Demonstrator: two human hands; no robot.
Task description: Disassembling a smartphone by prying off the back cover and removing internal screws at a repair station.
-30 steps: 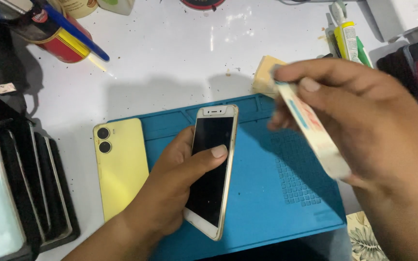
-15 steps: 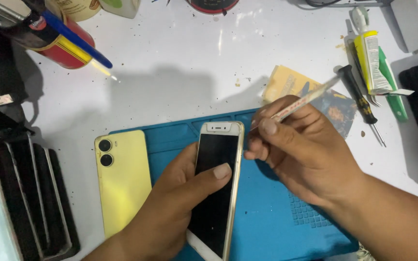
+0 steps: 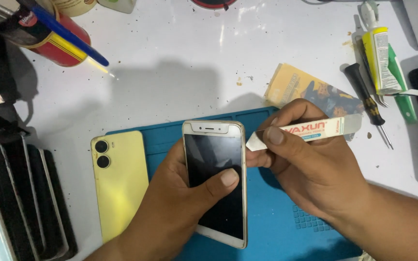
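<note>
The dark, unlit screen (image 3: 216,186) of a white-and-gold phone (image 3: 214,130) faces up over the blue mat (image 3: 276,227), with a thumb lying across it. Behind the mat on the white table (image 3: 170,72) lies a flat yellow and dark-blue packet (image 3: 306,89), partly hidden by a hand. At the upper right rests a small tube with a yellow and white label (image 3: 380,63). At the upper left stands a red can with a yellow band (image 3: 56,46).

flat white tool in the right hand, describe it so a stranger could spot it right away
Start at the blue mat. Above its right half, the right hand pinches a flat white tool, its tip at the gold-edged phone. Unlike the black-handled screwdriver nearby, it is a thin flat strip.
</note>
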